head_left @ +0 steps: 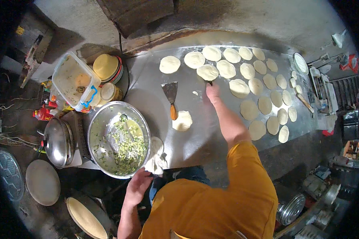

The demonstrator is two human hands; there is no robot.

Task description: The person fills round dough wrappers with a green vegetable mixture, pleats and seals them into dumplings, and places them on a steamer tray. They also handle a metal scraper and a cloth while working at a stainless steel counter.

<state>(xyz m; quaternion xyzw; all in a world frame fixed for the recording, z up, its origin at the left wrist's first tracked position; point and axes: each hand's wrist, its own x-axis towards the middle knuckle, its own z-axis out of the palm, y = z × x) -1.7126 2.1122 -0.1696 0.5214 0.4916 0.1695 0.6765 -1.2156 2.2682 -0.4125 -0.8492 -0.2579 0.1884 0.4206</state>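
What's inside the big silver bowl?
Inside the bowl are chopped green and pale bits and a spoon. The bits cover part of the bottom, hiding whatever is underneath.

Can't read any actual lettering here, tbh. There's a small yellow patch (20, 30), maybe a sticker, on the dark boxy thing (31, 38) at upper left, but it's way too small to make out. The red container (43, 114) over on the left has some paler marking on it too, and that's just a blur at this size.
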